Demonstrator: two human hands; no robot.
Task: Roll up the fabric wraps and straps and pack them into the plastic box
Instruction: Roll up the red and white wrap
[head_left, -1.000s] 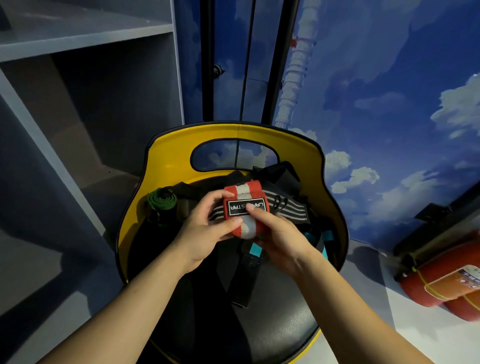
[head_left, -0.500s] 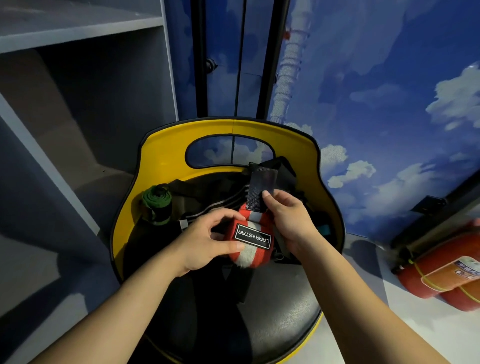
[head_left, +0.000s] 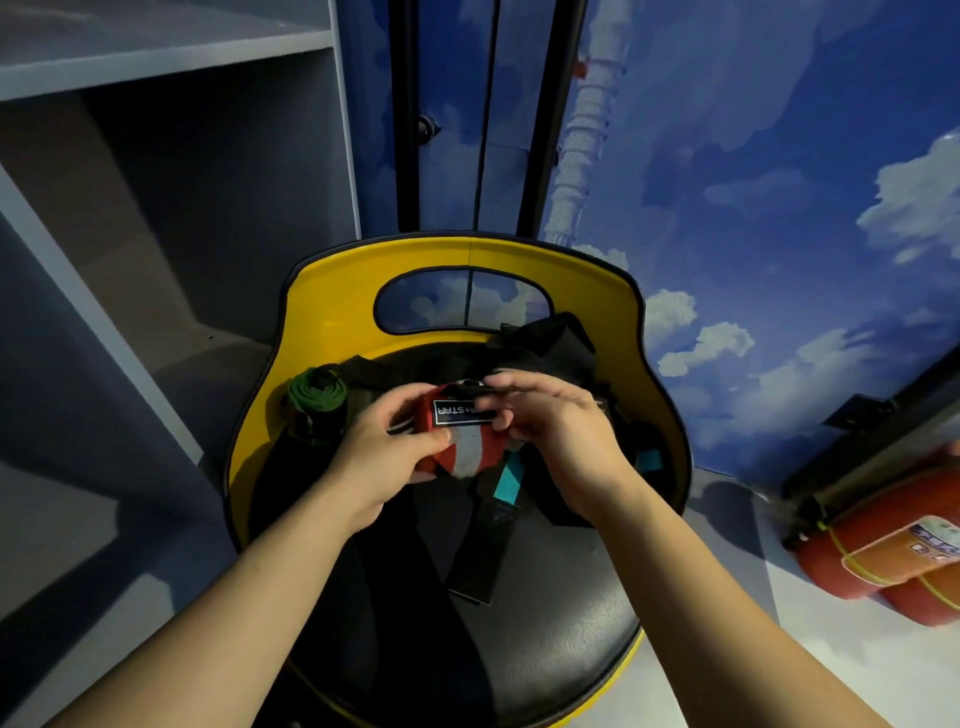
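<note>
Both hands grasp a red-and-grey rolled wrap (head_left: 465, 439) over the chair (head_left: 332, 291): left hand (head_left: 387, 457) beneath, right hand (head_left: 558, 434) partly hiding its label; right fingertips (head_left: 496, 384) blurred.

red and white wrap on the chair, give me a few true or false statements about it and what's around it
1. Both hands, left hand and right hand, are on the red and white wrap. True.
2. The wrap lies flat and unrolled. False: it is a rolled bundle.
3. A green roll sits on the chair, on the left. True.
4. The plastic box stands open beside the chair. False: no box is in view.
</note>
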